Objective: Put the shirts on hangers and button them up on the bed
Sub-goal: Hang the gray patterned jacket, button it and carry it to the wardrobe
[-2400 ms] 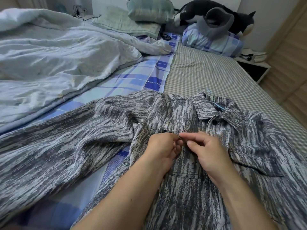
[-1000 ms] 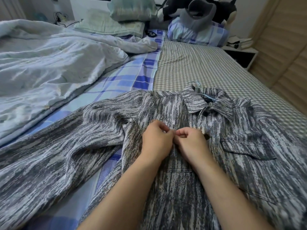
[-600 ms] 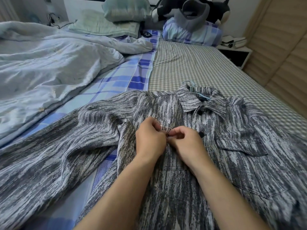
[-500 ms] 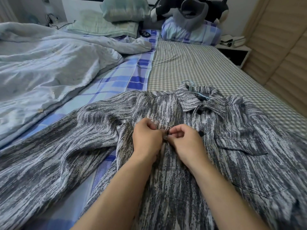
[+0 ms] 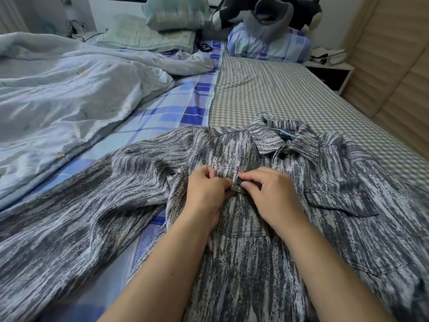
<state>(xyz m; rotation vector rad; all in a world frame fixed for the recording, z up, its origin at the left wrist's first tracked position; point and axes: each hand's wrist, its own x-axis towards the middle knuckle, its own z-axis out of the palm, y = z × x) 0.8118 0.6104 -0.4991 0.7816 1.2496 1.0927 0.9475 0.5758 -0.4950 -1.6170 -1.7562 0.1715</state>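
1. A grey streaked shirt [image 5: 267, 263] lies spread on the bed [image 5: 267, 96], a pale blue hanger [image 5: 269, 118] at its collar.
2. The left hand [image 5: 205, 194] and right hand [image 5: 271, 194] meet at the shirt's front, fingers [image 5: 251, 180] pinching the placket.

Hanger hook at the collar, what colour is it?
Light blue; the hanger hook pokes out above the collar, head view.

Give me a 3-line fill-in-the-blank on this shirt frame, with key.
1. Both hands, left hand and right hand, pinch the ____ of the shirt.
2. The pale blue hanger pokes out at the shirt's ____.
3. The dark button just below the collar is ____.

Missing words: front; collar; fastened
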